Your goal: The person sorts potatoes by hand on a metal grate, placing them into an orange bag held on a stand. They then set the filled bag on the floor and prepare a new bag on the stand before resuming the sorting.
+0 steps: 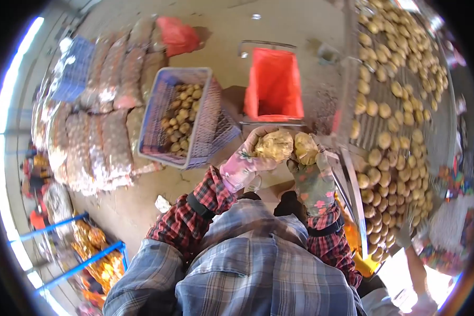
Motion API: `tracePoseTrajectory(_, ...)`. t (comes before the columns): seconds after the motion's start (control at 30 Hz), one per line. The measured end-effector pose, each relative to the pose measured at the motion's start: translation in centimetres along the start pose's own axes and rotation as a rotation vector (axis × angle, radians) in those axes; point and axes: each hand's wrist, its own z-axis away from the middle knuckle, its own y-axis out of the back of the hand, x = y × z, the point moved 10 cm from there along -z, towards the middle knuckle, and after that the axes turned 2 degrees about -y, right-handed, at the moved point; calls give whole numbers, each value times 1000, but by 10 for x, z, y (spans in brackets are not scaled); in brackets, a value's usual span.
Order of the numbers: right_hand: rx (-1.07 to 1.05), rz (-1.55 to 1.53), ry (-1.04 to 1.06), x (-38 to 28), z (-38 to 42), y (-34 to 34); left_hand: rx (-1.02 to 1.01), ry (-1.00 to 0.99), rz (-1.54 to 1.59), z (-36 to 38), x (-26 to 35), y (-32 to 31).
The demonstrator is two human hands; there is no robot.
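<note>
My left hand (243, 164), in a pink flowered glove, is closed around a large, rough yellow-brown potato (275, 145). Beside it, my right hand (315, 181), in a greenish glove with red flowers, grips a smaller brown potato (305, 148). The two potatoes are held side by side in front of my body, their inner edges close together. Just beyond them stands an open bin lined with a red bag (274, 79). To the right of my right hand runs a metal rail (353, 184) along the roller table.
Many potatoes (389, 158) lie on the roller table (376, 87) at right, where a co-worker's gloved hand (404, 234) reaches in. A blue-purple crate (208, 100) holds potatoes at left. Filled mesh sacks (116, 142) are stacked beyond it. A blue rail (81, 266) stands lower left.
</note>
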Motion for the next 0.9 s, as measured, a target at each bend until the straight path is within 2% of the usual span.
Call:
tracePoseTrajectory(0.07,170,150,-141,25,-11,22,67,-72,-72,5,4,15)
tracePoseTrajectory(0.1,191,124,-212,40,-13,37,110,-32,88,9,-4,28)
tracePoseTrajectory(0.13,165,129,-258,53,-16,48,157,3,247,12,-16,43)
tracePoseTrajectory(0.17,121,234,-266,62,-20,48,170,-81,331,15,-24,63)
tracePoseTrajectory(0.27,156,143,-475,98,-21,70,363,-129,256,39,-41,119)
tracePoseTrajectory(0.33,279,114,-609,120,-4,88,456,-254,382,57,-29,167)
tracePoseTrajectory(0.4,414,219,-518,109,0,99,578,-334,340,75,-2,236)
tracePoseTrajectory(0.43,243,106,-517,112,-6,112,557,-387,515,77,41,200)
tracePoseTrajectory(0.47,156,53,-505,111,-13,105,918,-248,455,102,9,259)
tracePoseTrajectory(0.5,68,-2,-495,109,-19,86,886,-140,350,98,2,245)
tracePoseTrajectory(0.53,142,220,-338,98,-36,86,853,-42,239,98,-4,229)
tracePoseTrajectory(0.6,222,425,-182,85,-44,46,512,90,115,73,-7,154)
tracePoseTrajectory(0.63,101,630,-121,76,-44,6,513,98,107,64,-9,128)
tracePoseTrajectory(0.67,-19,837,-58,71,-41,-20,388,66,175,47,-8,89)
tracePoseTrajectory(0.7,-132,887,40,71,-40,-24,260,35,246,36,-5,62)
tracePoseTrajectory(0.9,4,721,130,26,-19,22,22,3,298,1,-17,35)
